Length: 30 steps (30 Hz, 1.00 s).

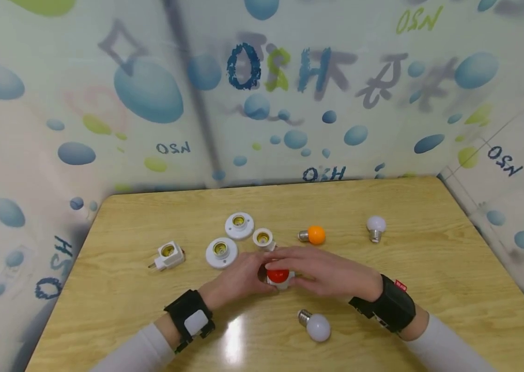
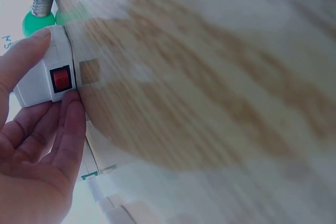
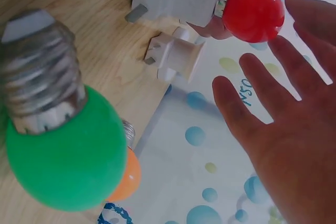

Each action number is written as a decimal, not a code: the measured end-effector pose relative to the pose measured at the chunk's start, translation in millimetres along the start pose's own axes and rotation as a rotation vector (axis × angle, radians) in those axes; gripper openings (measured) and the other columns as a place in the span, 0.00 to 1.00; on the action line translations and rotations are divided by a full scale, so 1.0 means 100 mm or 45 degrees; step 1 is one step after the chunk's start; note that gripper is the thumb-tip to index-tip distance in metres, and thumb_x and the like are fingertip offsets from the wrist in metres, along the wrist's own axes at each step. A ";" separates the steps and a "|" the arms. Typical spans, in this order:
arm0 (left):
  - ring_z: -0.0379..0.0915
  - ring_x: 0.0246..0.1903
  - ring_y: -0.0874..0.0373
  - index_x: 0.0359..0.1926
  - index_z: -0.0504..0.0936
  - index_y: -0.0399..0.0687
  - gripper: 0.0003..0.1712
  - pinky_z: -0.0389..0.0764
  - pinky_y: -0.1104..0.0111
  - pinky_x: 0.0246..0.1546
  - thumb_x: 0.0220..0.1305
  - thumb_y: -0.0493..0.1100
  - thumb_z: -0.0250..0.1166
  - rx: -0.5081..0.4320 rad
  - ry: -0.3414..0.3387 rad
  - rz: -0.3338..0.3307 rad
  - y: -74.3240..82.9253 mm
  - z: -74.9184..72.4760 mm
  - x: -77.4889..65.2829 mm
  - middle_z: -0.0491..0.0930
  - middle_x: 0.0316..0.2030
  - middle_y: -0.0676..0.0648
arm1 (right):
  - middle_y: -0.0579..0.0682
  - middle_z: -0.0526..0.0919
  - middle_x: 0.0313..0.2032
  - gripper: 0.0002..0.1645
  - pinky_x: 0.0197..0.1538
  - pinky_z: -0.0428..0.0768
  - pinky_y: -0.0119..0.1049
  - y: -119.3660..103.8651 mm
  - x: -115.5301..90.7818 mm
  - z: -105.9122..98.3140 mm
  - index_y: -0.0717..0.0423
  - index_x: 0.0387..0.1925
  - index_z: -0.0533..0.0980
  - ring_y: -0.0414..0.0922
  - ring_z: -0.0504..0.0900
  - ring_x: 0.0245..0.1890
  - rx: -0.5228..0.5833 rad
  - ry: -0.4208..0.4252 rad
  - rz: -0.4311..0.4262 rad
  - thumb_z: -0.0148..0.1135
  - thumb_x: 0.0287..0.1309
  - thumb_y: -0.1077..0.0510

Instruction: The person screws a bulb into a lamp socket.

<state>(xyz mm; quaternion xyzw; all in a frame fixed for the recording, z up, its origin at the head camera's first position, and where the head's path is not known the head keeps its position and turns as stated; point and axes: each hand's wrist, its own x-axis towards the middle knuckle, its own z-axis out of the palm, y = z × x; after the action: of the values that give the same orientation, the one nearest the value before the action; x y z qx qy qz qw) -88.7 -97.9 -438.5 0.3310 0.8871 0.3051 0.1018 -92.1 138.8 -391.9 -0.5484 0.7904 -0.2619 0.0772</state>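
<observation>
My left hand grips a white plug-in lamp socket with a red rocker switch, thumb on one side and fingers on the other. A red bulb sits in that socket's mouth. Over the bulb reaches my right hand, its fingers extended and spread, fingertips right at the red globe in the right wrist view. Beside the socket lies a green bulb, hidden behind my right hand in the head view. Nearer to me, a white bulb lies on its side.
Left of my hands are two round white socket bases and a plug-in socket. Another small white socket stands just beyond them. An orange bulb and a second white bulb lie farther back. A patterned wall borders the wooden table.
</observation>
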 end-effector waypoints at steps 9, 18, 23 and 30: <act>0.71 0.33 0.66 0.61 0.77 0.52 0.38 0.74 0.75 0.33 0.46 0.52 0.76 0.001 -0.008 -0.004 -0.01 0.00 0.02 0.79 0.43 0.59 | 0.44 0.67 0.67 0.27 0.62 0.68 0.41 0.00 0.03 0.02 0.50 0.65 0.71 0.43 0.67 0.64 0.018 -0.022 0.098 0.58 0.64 0.59; 0.72 0.34 0.66 0.58 0.78 0.51 0.36 0.75 0.75 0.36 0.45 0.51 0.76 -0.010 -0.001 -0.036 -0.01 0.01 0.00 0.80 0.42 0.59 | 0.47 0.71 0.64 0.25 0.61 0.70 0.39 0.02 0.06 0.07 0.54 0.63 0.71 0.42 0.69 0.62 0.003 0.020 0.050 0.58 0.65 0.58; 0.72 0.33 0.67 0.51 0.79 0.51 0.31 0.75 0.75 0.34 0.44 0.51 0.77 -0.030 0.003 -0.056 0.00 0.01 0.00 0.79 0.37 0.60 | 0.47 0.75 0.58 0.25 0.59 0.72 0.36 0.03 0.09 0.09 0.56 0.60 0.72 0.41 0.72 0.57 0.007 0.098 0.039 0.60 0.63 0.55; 0.72 0.32 0.68 0.50 0.79 0.51 0.29 0.76 0.76 0.32 0.46 0.49 0.76 -0.065 0.006 -0.045 -0.01 0.03 0.00 0.78 0.35 0.60 | 0.42 0.75 0.55 0.28 0.56 0.73 0.31 0.04 0.11 0.14 0.53 0.60 0.74 0.36 0.71 0.53 -0.023 0.133 0.111 0.63 0.60 0.47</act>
<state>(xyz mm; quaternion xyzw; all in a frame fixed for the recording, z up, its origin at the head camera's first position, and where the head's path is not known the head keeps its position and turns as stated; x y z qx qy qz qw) -88.4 -97.0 -441.4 0.3117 0.8851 0.3265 0.1135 -94.5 125.6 -403.9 -0.4999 0.8187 -0.2793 0.0422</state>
